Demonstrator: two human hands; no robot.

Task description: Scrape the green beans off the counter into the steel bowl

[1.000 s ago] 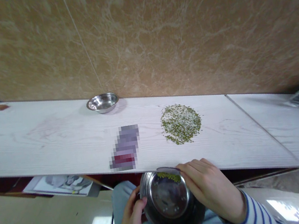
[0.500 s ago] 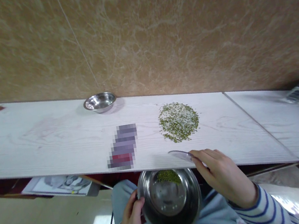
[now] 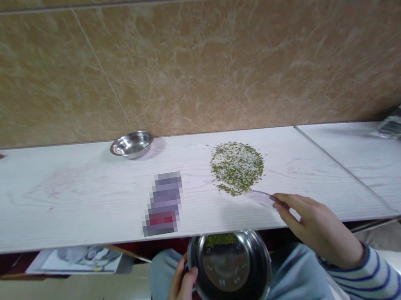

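We are gripping steel bowl (image 3: 231, 279) at rim with left hand (image 3: 178, 298), fingers curled, thumb hidden; right hand (image 3: 320, 230) pinching clear scraper (image 3: 260, 199), edge faint, over table (image 3: 63, 220) near bean pile (image 3: 237, 168); beans (image 3: 219, 240) lying inside bowl; pixelated packet (image 3: 162, 204) unreadable.

Count for your view: 2 hands, your left hand (image 3: 178, 295) and your right hand (image 3: 320, 230). Stainless steel bowls: 2, the held bowl (image 3: 230, 273) in your left hand and the far bowl (image 3: 132, 145) on the worktop (image 3: 62, 212). Plastic scrapers: 1, the translucent scraper (image 3: 260, 199) in your right hand. Heaps of green mung beans: 2, the large heap (image 3: 237, 167) on the worktop and the small heap (image 3: 220, 240) inside the held bowl; grains too many to count. Pixelated packets: 1, the blurred packet (image 3: 162, 204) on the worktop.
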